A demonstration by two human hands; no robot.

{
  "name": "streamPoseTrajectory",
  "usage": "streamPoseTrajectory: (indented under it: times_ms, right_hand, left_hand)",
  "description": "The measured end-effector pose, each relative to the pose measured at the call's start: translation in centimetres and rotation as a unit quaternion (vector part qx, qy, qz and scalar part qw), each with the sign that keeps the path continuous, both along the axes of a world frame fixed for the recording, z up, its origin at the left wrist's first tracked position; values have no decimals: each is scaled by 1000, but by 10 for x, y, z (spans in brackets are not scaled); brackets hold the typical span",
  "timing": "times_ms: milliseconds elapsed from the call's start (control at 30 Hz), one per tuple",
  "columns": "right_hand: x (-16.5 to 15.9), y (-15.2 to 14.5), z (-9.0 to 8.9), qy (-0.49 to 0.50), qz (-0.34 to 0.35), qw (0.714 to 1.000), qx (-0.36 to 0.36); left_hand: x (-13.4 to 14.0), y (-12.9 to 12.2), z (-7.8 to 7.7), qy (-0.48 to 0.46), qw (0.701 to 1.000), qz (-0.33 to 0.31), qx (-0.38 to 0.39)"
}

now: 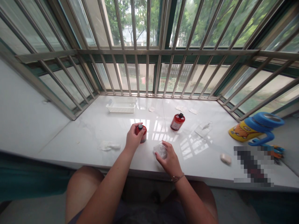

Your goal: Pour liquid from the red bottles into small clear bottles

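My left hand (134, 133) is wrapped round a red bottle (143, 137) with a black top, which stands upright on the white marble counter (140, 158). The fingers of my right hand (168, 155) curl over a small clear plastic container (159, 149) near the counter's front edge. Behind and to the right of it stands a second red bottle (177, 122), also black-topped, with a pale label. Further right lies another clear plastic piece (203, 129), its exact kind hard to make out. Left of my left hand is a crumpled whitish wrapper or tissue (109, 146).
A white perforated basket (121, 108) sits at the back left. Thin white scraps (180, 108) lie along the back. On the right are a blue-and-yellow handled flask (254, 127), a small beige object (225, 159) and a pixelated dark item (252, 166). Metal bars (149, 53) enclose the counter.
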State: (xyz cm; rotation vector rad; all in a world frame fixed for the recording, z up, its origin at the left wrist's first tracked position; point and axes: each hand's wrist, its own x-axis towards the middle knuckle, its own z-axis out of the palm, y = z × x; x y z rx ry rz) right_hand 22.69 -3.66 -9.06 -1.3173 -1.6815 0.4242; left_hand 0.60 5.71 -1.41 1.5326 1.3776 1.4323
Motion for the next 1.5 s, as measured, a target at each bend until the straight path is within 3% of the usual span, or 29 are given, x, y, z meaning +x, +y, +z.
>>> streamPoseTrajectory:
  times_ms: [200, 833, 1500]
  right_hand:
    - [0, 0, 2, -7, -5, 1000, 10]
    - [0, -1, 4, -5, -2, 1000, 7]
    - [0, 0, 4, -5, 4, 1000, 8]
  left_hand:
    - [2, 1, -3, -41, 999, -4, 5]
    - [2, 2, -6, -46, 999, -2, 8]
    - [-1, 0, -3, 4, 1000, 4, -5]
